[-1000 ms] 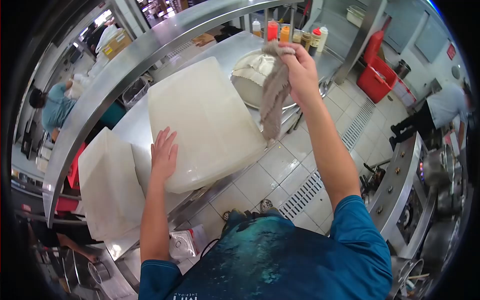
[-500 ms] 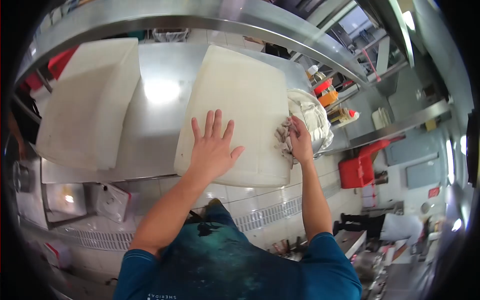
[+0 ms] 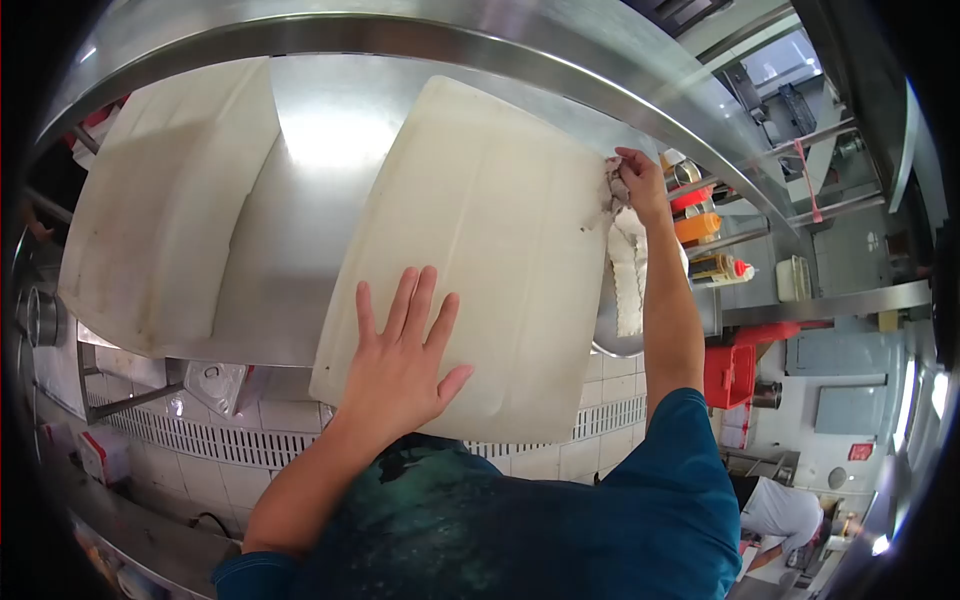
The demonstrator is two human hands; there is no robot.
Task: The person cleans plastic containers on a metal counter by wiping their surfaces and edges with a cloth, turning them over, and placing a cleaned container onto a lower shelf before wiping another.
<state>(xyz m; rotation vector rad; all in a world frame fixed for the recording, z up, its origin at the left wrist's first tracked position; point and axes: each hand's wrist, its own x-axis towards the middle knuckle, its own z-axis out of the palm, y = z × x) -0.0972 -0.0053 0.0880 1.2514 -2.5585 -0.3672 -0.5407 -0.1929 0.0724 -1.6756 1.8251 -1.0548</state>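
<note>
A large whitish, box-like piece (image 3: pixel 500 220) lies on the steel table (image 3: pixel 290 220) in front of me. My left hand (image 3: pixel 402 362) rests flat on its near left part, fingers spread, holding nothing. At the far right corner of the piece, my right hand (image 3: pixel 641 183) grips a crumpled grey-brown cloth (image 3: pixel 617 190). Just right of the piece, partly behind my right forearm, a white cloth (image 3: pixel 628 270) lies on a round metal bowl (image 3: pixel 618 346).
Another whitish box (image 3: pixel 165 200) stands at the left. A steel shelf rail (image 3: pixel 400 38) arches across the far side. Sauce bottles (image 3: pixel 698 227) are at the right, with a red bin (image 3: pixel 728 377) beyond. A person (image 3: pixel 785 513) bends at lower right.
My right hand has moved with the grey-brown cloth from above the bowl to the piece's right edge, then up to its far corner. My left hand stays on the piece. The view has turned.
</note>
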